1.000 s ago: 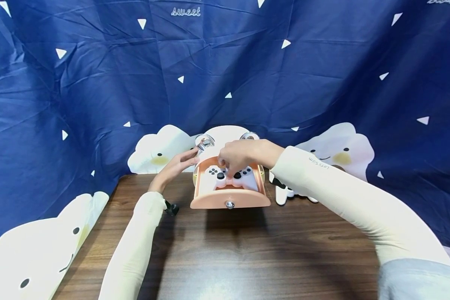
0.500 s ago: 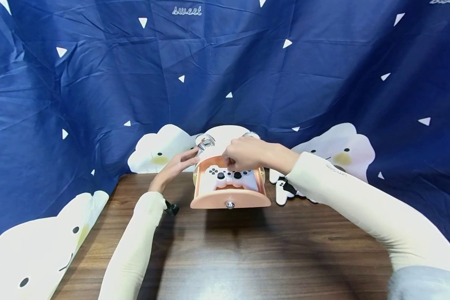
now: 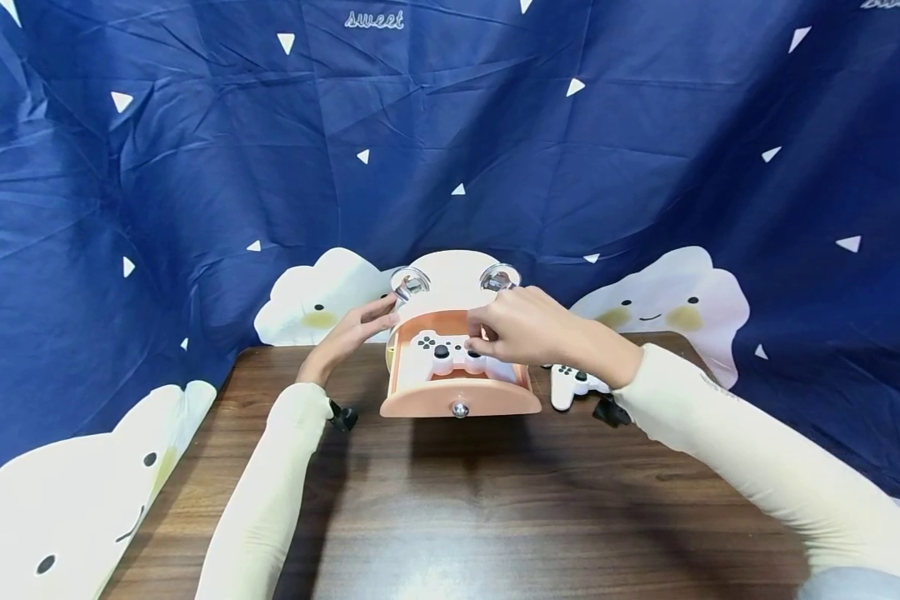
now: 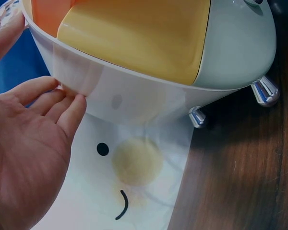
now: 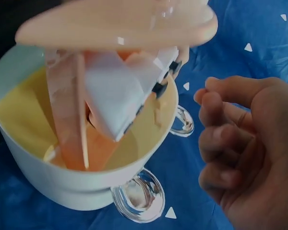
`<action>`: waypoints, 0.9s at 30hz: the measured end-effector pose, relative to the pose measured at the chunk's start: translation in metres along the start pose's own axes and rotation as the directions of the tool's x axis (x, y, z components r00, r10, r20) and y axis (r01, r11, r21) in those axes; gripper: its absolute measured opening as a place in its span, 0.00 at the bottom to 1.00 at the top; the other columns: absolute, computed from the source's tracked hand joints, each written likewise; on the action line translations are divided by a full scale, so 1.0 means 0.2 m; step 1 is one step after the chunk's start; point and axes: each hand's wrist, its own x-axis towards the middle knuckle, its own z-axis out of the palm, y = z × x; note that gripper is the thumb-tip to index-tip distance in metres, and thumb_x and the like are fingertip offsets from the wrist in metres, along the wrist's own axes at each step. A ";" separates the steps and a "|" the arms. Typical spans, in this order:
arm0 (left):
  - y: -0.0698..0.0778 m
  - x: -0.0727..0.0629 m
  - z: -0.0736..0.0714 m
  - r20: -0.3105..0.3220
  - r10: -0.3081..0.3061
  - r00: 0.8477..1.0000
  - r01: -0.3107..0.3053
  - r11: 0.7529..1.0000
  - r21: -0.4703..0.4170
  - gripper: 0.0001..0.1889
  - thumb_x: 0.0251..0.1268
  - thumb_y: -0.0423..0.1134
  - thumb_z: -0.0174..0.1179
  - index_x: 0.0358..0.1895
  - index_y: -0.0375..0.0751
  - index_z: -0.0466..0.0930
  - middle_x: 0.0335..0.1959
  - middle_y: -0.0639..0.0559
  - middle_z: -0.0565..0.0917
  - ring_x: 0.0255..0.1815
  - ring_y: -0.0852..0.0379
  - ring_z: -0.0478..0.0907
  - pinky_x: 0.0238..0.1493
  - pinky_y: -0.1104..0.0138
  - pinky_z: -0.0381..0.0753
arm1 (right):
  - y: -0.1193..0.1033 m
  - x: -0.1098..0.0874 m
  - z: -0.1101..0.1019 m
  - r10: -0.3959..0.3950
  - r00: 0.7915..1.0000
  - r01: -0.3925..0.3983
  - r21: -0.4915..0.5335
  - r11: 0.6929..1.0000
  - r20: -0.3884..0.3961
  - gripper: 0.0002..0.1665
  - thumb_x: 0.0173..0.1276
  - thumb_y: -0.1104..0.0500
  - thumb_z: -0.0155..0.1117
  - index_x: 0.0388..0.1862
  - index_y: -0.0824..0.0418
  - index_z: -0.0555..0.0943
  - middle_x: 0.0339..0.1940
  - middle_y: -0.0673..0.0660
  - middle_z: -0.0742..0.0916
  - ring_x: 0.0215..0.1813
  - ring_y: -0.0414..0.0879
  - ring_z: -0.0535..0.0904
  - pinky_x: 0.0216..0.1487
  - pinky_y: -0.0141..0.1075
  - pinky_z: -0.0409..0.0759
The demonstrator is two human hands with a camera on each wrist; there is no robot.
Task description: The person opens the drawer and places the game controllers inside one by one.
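Observation:
A white rounded box (image 3: 450,271) with silver bell-like rings stands at the back of the table. Its orange drawer (image 3: 412,402) is pulled out, and a white game controller (image 3: 420,360) with black sticks lies inside. My left hand (image 3: 354,331) rests on the box's left side; the left wrist view shows its fingertips against the white wall (image 4: 134,98). Over the drawer's right part is my right hand (image 3: 528,327). In the right wrist view its fingers (image 5: 216,139) are loosely curled, apart from the controller (image 5: 113,91), with nothing between them.
A second white controller (image 3: 566,387) lies on the wooden table (image 3: 435,508), right of the box and partly hidden by the right arm. Yellow (image 4: 139,38) and pale green (image 4: 240,48) drawers sit under the orange one. A blue curtain (image 3: 450,125) hangs behind.
The right hand has drawn back from the middle of the controller toward the right, uncovering the right bell ring. The controller stays in the drawer. The left hand has not moved.

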 end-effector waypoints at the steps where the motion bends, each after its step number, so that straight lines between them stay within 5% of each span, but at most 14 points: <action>1: 0.00 0.00 0.00 0.000 0.000 1.000 0.000 1.000 0.001 0.37 0.78 0.57 0.60 0.84 0.50 0.63 0.85 0.51 0.64 0.88 0.48 0.56 0.87 0.46 0.55 | -0.01 -0.02 0.01 0.010 1.000 -0.010 0.006 1.000 -0.011 0.08 0.72 0.50 0.71 0.31 0.47 0.86 0.18 0.40 0.80 0.23 0.38 0.75 0.24 0.39 0.74; 8: 0.00 0.00 0.01 0.002 -0.008 1.000 0.008 1.000 0.005 0.38 0.77 0.58 0.60 0.85 0.49 0.63 0.86 0.51 0.63 0.88 0.47 0.55 0.87 0.45 0.55 | -0.07 -0.14 0.07 0.042 0.990 -0.035 0.052 0.998 -0.138 0.12 0.73 0.47 0.71 0.28 0.47 0.85 0.14 0.39 0.77 0.19 0.36 0.71 0.20 0.34 0.66; 17: -0.01 0.00 0.00 0.009 0.007 1.000 -0.007 1.000 0.002 0.38 0.79 0.55 0.59 0.85 0.46 0.60 0.86 0.50 0.63 0.89 0.48 0.55 0.88 0.48 0.54 | -0.20 -0.27 0.20 0.029 0.945 -0.022 0.025 0.999 -0.327 0.15 0.71 0.49 0.72 0.24 0.49 0.82 0.12 0.41 0.75 0.16 0.38 0.69 0.17 0.36 0.65; 27: 0.00 0.00 0.00 0.008 0.015 1.000 -0.015 1.000 0.002 0.41 0.78 0.57 0.60 0.86 0.46 0.57 0.87 0.51 0.61 0.89 0.52 0.54 0.89 0.50 0.53 | -0.34 -0.34 0.37 0.100 0.916 -0.100 0.021 0.995 -0.390 0.19 0.71 0.46 0.73 0.21 0.47 0.78 0.13 0.39 0.77 0.17 0.40 0.74 0.15 0.35 0.66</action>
